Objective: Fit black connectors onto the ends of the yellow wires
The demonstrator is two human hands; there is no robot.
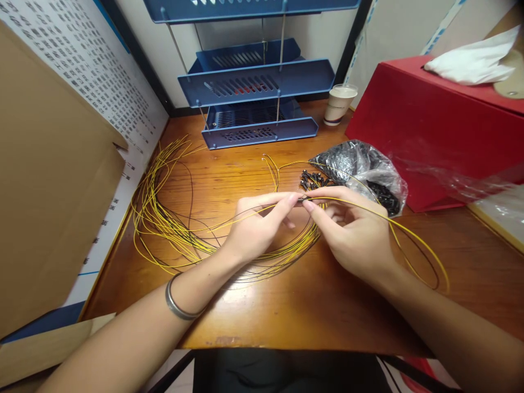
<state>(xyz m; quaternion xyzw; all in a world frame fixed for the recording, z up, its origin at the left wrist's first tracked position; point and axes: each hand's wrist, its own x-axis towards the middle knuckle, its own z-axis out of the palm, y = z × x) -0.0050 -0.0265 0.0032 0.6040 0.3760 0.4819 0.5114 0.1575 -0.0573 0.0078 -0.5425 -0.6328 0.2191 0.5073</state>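
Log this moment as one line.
left hand: pinching small dark piece; right hand: pinching same piece; yellow wires: looped on desk; plastic bag: beside red box

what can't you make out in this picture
Head view:
Small black piece: mostly covered by the bare left hand and bare right hand.
Coiled thin yellow and dark wires: partly behind the left hand.
Angular red box: cut off by the right edge.
White paper cup: print too small.

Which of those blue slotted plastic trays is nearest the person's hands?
The bottom blue slotted plastic tray, resting on the brown wooden desk; the middle tray and top tray stand above it on thin metal rods.
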